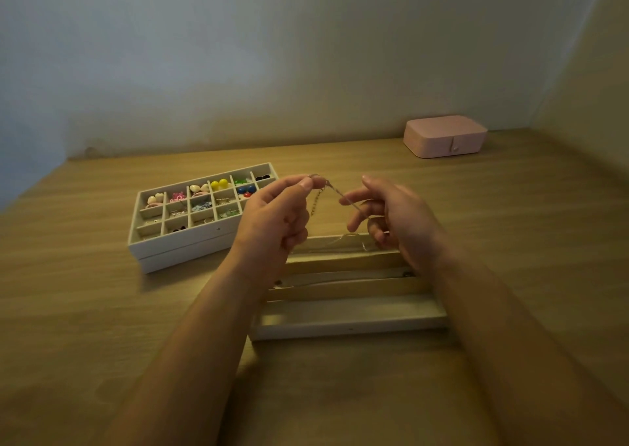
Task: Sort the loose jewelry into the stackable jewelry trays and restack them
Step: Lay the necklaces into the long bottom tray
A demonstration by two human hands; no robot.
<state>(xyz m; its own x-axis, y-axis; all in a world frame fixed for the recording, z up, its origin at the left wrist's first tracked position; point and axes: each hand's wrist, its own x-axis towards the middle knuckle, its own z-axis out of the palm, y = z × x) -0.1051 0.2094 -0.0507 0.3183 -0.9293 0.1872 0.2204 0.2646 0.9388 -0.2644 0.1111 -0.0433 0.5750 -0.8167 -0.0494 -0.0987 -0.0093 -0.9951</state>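
Long-slot tray (350, 316) centre; a thin necklace lies in its middle slot. Above its far slot, thin chain (335, 192): left hand (275, 221) pinches the top end, right hand (394, 217) holds the lower run in curled fingers. Left of it, grid tray (190, 238), cells holding coloured earrings and rings, stacked on another tray (183, 258). Behind and right, closed pink box (446, 135).

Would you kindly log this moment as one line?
left hand pinches chain | right hand holds chain | chain stretched between hands, above slotted tray
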